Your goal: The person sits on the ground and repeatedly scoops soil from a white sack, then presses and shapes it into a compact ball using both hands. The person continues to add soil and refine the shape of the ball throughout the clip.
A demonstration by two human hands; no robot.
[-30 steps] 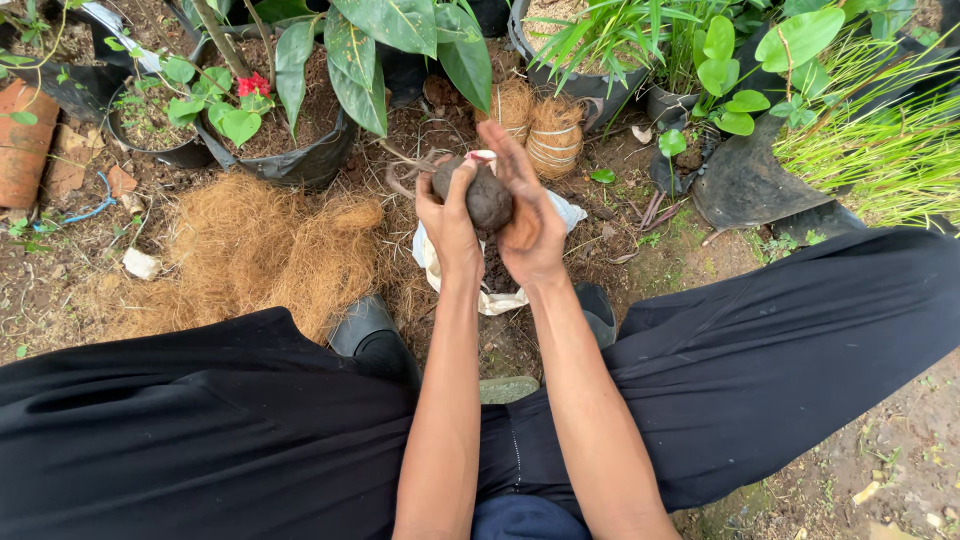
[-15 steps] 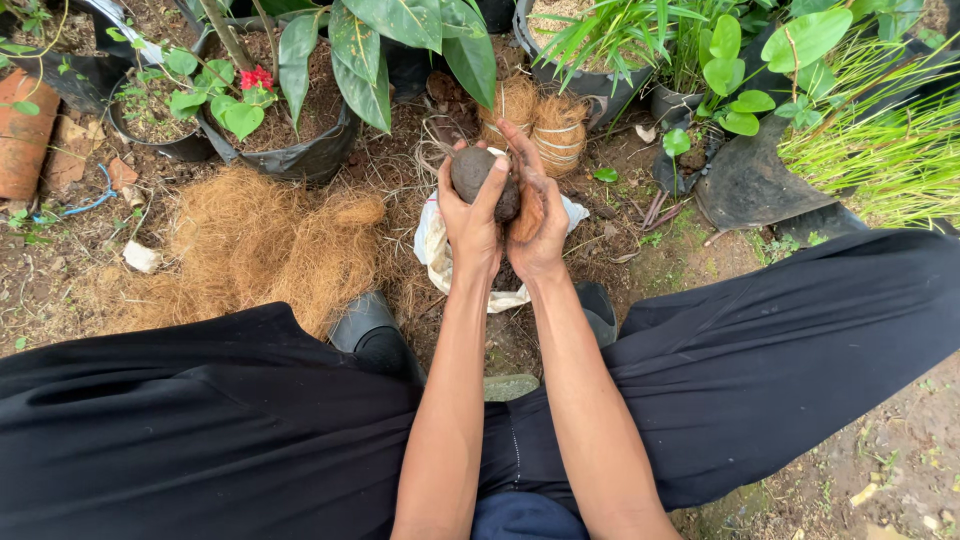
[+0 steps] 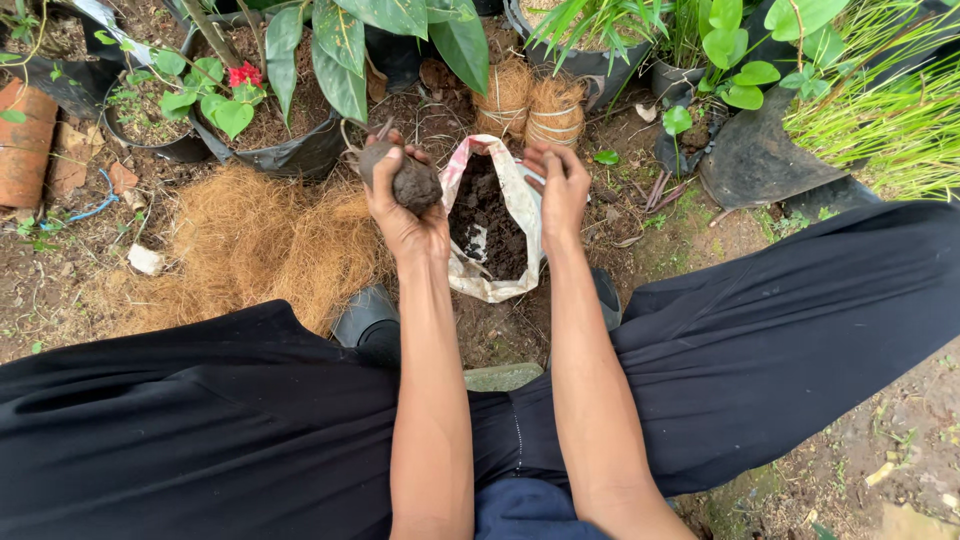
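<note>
Head view, looking down past black-trousered knees: left hand (image 3: 405,205) clenched around a dark ball of soil (image 3: 408,182), fingers wrapped over the top, lump held up just left of an open bag. Ball roughly egg-shaped, long axis running from lower right to upper left, a thin root or stem end poking up toward the potted plants. Right hand (image 3: 560,188) released from the ball, fingers loosely curled and grasping nothing, hovering at the right rim of the white plastic bag (image 3: 512,200). Bag lying open on the ground between the hands, mouth facing the camera, half full of dark potting soil (image 3: 485,215).

Bare, damp earth underfoot, strewn with dry leaves and twigs. Mound of brown coconut fibre (image 3: 250,245) spread at left, touching the trouser leg. Two fibre-wrapped bundles (image 3: 530,105) tied with string standing beyond the bag. Black grow bag with a broad-leaved plant (image 3: 290,150) behind the left hand, red flower (image 3: 243,75) beside it, terracotta pot (image 3: 25,145) at far left, grassy clumps (image 3: 890,110) at right. Outdoor garden setting, daylight.
</note>
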